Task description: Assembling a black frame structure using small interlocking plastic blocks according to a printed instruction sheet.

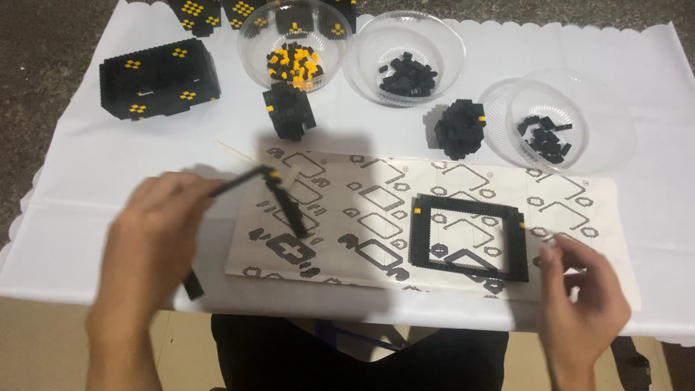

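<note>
My left hand (156,232) grips one end of a thin black L-shaped strip of small bricks (271,192) and holds it blurred above the left part of the printed instruction sheet (376,217). On the sheet's right part lies a black rectangular brick frame (467,235) with tiny orange bricks at two corners. My right hand (583,289) hovers at the frame's lower right corner with the fingers curled and apart; nothing shows in it. A small black piece (192,285) lies under my left hand near the table edge.
At the back stand three clear bowls: one with orange and black bricks (295,43), one with black bricks (405,58), one with a few black bricks (543,123). Two black brick lumps (288,110) (460,129) and a black box-like build (159,78) stand on the white tablecloth.
</note>
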